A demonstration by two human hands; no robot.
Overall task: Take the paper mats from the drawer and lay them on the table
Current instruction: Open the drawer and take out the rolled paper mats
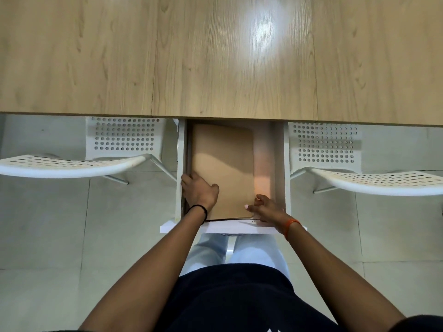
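A white drawer stands pulled out from under the wooden table. Inside lies a stack of brown paper mats, against the drawer's left side. My left hand is at the stack's near left edge, with the thumb on top and the fingers tucked down between the mats and the drawer wall. My right hand is at the stack's near right corner, fingers curled at the edge and thumb pointing left over the paper. The mats lie flat in the drawer.
A white perforated chair stands to the left of the drawer and another white chair to the right, both tucked partly under the table. Grey tiled floor lies below. My legs are right behind the drawer front.
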